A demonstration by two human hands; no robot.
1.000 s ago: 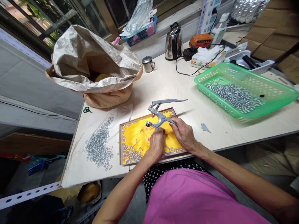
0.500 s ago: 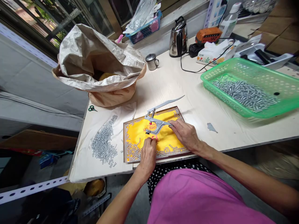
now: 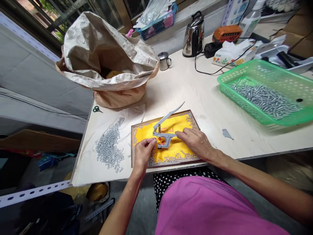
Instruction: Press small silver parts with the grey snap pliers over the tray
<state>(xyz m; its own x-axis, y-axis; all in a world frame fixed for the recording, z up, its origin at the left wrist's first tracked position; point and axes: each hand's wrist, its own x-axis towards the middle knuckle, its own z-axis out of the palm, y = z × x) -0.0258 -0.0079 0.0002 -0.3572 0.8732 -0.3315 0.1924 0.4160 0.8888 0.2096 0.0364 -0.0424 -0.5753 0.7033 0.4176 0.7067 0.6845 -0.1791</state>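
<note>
Snap pliers (image 3: 162, 136) sit well inside the tray's (image 3: 171, 165) edges.

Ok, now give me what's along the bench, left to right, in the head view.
Scissors, pile of metal pins, pliers, grey scrap, green basket.
</note>
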